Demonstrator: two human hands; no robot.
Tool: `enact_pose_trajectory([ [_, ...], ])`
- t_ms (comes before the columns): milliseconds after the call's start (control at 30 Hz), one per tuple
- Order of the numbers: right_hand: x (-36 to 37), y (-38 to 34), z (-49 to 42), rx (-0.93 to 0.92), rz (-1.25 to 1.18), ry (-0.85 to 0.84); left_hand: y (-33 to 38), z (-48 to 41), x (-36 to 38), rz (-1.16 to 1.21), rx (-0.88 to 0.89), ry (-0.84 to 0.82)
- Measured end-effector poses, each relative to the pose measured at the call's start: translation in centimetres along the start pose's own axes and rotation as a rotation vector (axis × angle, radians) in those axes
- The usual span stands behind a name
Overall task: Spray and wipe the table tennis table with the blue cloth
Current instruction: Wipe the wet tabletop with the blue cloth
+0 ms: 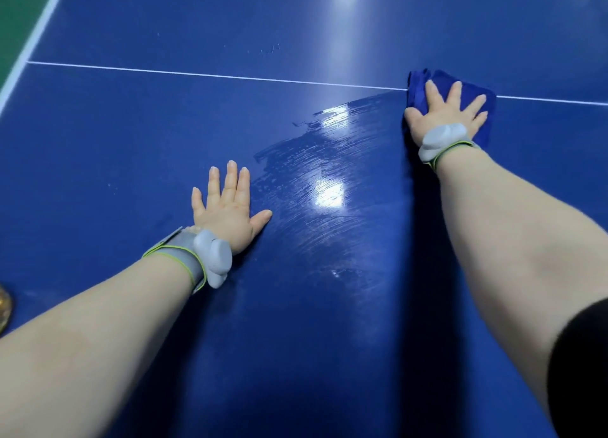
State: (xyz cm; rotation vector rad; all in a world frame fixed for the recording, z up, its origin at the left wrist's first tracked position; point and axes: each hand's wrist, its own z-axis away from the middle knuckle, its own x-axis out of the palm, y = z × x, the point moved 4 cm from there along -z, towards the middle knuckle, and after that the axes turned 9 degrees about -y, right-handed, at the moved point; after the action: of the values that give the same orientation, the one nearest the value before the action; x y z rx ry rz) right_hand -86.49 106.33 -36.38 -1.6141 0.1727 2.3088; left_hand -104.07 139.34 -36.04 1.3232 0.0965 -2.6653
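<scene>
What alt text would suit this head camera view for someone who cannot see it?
A person's right hand presses a blue cloth flat on a dark blue table tennis table; the left hand rests flat beside a wet streak.

Sports hall: blue table tennis table (164, 115), green floor (19, 19).

Crumpled blue cloth (460, 85) lies on the wet-streaked table tennis table (164, 115).

The floor (13, 16) is green and shows only in the top left corner. Bright white light makes a few shiny spots (329, 192) lower down. A small gold-brown thing (4, 307) peeks in at the left edge.
</scene>
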Motion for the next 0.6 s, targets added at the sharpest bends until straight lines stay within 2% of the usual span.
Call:
enact_pose_trajectory([
  [167,1.0,-7.8,1.5,-0.223,0.095,-0.024,-0.1,-0.1,0.1,-0.023,-0.009,0.008],
  [400,5.4,-21.4,10.5,-0.713,0.222,-0.114,0.0,0.0,0.0,0.000,-0.012,0.003],
  [500,6.1,-23.0,12.3,-0.839,0.243,-0.164,0.0,-0.1,-0.1,0.017,-0.010,0.000],
  [600,5.5,-21.8,10.9,-0.858,0.232,-0.130,-0.1,0.0,-0.1,0.033,0.010,-0.022],
])
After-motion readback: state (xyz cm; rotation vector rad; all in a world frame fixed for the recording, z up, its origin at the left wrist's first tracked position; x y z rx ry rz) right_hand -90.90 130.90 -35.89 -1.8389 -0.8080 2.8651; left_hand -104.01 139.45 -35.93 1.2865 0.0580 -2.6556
